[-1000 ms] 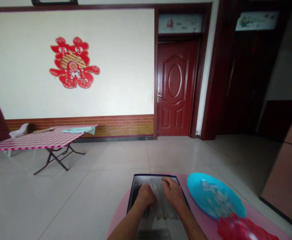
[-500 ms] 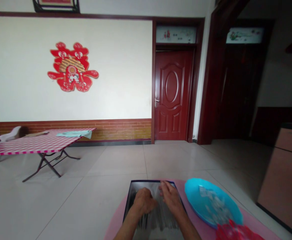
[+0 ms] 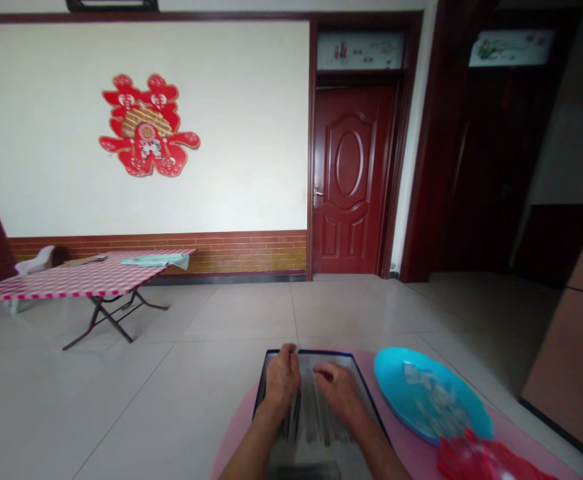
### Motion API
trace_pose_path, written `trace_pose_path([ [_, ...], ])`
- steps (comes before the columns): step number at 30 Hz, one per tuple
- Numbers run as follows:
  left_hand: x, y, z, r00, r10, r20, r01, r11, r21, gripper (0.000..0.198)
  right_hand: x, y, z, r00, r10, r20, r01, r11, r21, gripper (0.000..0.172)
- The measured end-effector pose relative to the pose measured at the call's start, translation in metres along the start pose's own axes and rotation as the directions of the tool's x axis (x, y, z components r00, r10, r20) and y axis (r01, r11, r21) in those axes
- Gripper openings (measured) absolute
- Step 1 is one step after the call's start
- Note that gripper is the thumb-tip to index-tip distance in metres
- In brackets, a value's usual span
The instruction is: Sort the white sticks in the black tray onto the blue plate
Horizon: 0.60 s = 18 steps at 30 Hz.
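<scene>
A dark-rimmed rectangular tray [image 3: 266, 383] lies on a round pink table [image 3: 238, 427] right in front of me, holding a layer of thin grey strips that I cannot make out. My left hand [image 3: 281, 380] rests palm down on the strips at the tray's far left, fingers reaching the far rim. My right hand [image 3: 336, 390] lies beside it in the tray's middle with its fingers curled onto the strips. Both forearms come in from the bottom edge.
A turquoise plate [image 3: 428, 393] with pale bits stands right of the tray, red plastic [image 3: 481, 460] in front of it. Beyond lie tiled floor, a folding table with a checked cloth [image 3: 76, 280] at left, a red door [image 3: 351, 180], and a wooden cabinet [image 3: 576, 353] at right.
My left hand has slid forward to the tray's far rim and flattened out. My right hand has drawn back a little toward the tray's middle. The view wobbled up and down.
</scene>
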<state>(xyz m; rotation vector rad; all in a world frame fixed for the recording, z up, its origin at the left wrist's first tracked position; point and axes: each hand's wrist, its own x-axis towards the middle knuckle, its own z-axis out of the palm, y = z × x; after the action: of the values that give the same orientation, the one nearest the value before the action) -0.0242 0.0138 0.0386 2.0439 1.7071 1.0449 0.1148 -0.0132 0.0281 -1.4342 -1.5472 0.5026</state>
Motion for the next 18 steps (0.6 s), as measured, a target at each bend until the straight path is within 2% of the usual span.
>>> trace_pose_path([
  [3,0.004,-0.004,-0.003,0.994,-0.078,-0.077,0.078,0.997,-0.012,0.031,-0.01,0.001,0.014,0.966,-0.191,0.175,0.213,0.97,-0.115,0.023],
  [6,0.006,-0.006,-0.006,0.986,-0.117,-0.118,0.116,0.993,-0.016,0.033,-0.023,-0.002,0.026,0.908,-0.28,0.311,0.348,0.918,-0.189,0.029],
  [9,0.007,-0.009,-0.006,0.981,-0.136,-0.141,0.129,0.99,-0.063,0.035,-0.032,-0.007,0.03,0.881,-0.288,0.375,0.392,0.889,-0.237,0.029],
  [15,0.01,-0.012,-0.004,0.975,-0.155,-0.159,0.133,0.981,-0.143,0.036,-0.039,-0.017,0.026,0.883,-0.213,0.419,0.379,0.85,-0.367,0.036],
  [18,0.011,-0.013,-0.003,0.97,-0.161,-0.182,0.13,0.977,-0.167,0.035,-0.038,-0.021,0.026,0.859,-0.185,0.478,0.409,0.809,-0.421,0.035],
])
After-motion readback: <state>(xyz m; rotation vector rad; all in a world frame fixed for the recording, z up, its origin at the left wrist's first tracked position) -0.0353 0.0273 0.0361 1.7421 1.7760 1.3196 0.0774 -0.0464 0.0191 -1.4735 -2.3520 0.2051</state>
